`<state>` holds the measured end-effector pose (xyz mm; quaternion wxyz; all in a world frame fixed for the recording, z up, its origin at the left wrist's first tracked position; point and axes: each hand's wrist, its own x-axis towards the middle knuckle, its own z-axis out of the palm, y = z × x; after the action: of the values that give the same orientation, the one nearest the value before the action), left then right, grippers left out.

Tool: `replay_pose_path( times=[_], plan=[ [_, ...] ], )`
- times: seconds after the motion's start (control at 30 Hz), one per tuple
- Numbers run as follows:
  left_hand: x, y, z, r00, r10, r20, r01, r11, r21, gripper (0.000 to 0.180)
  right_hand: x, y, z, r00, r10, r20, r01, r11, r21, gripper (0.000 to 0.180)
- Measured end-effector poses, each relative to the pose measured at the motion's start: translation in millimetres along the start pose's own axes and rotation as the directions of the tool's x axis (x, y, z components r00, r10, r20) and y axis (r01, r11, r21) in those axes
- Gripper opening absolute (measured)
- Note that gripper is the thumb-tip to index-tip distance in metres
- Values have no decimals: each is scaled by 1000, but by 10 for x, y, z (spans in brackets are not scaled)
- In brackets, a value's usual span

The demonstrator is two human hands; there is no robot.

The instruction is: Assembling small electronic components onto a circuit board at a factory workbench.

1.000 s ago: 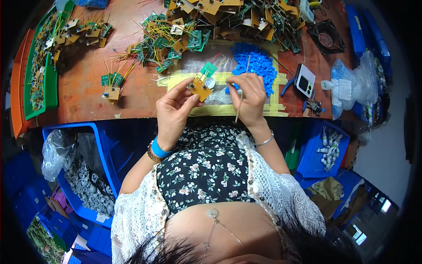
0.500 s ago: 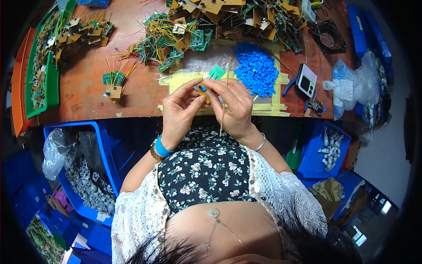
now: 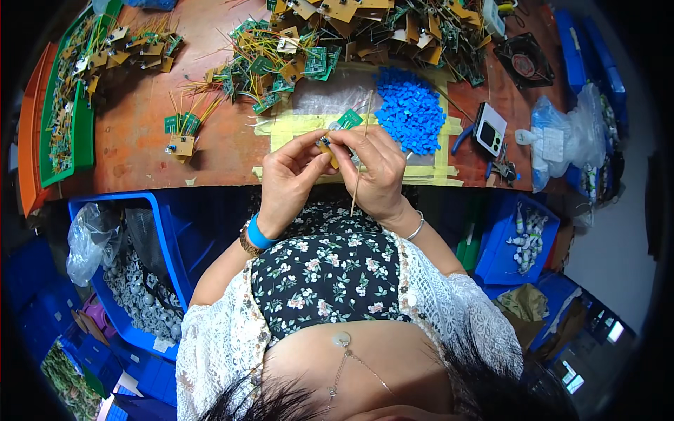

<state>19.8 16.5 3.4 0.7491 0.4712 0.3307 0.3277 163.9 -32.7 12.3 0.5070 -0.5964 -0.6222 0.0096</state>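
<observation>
Both your hands are pinched on the same small part: left hand [image 3: 289,179] and right hand [image 3: 375,172] meet fingertip to fingertip at the near edge of the tabletop [image 3: 140,133], over the yellow-taped patch [image 3: 295,125]. Held between them is a small green circuit board [image 3: 345,121] with a tan piece under it; the board tilts up and away from you. Right hand also carries a thin stick [image 3: 360,161], running from above the fingers down past the palm, near upright. Whether the stick tip touches the board, can't tell.

Around you:
- blue plastic parts pile [image 3: 411,109], just right of your hands, on the tape
- tangle of wired boards [image 3: 281,59] along the far edge, centre
- small wired board [image 3: 182,133] alone, left of the tape
- green tray [image 3: 67,105] with more boards, left edge
- small handheld meter [image 3: 489,130], right of the blue pile
- blue bin [image 3: 133,266] with grey parts, below the near edge, left
</observation>
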Motion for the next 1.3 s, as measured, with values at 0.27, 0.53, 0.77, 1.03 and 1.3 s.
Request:
replay_pose_path(
  times=[0.27,0.53,0.77,1.03,1.3],
  plan=[
    [-1,-11,-24,999,-4,-38,2,999,-46,24,-10,-62,-28,996,53,67,-54,999,8,23],
    [-144,110,-304,888,364,-280,-282,914,292,21,54,-91,-84,999,-45,25,41,989,145,27],
    [-251,414,-1469,576,755,-314,-59,421,905,19,-4,80,-184,999,31,15,-32,997,67,25],
    [20,441,-894,573,820,-5,-99,75,992,26,-29,61,-151,999,38,3,-38,996,79,25],
    [951,325,-100,708,575,409,-388,-166,906,36,-29,1,-204,1000,15,-9,-14,998,62,25]
  ],
)
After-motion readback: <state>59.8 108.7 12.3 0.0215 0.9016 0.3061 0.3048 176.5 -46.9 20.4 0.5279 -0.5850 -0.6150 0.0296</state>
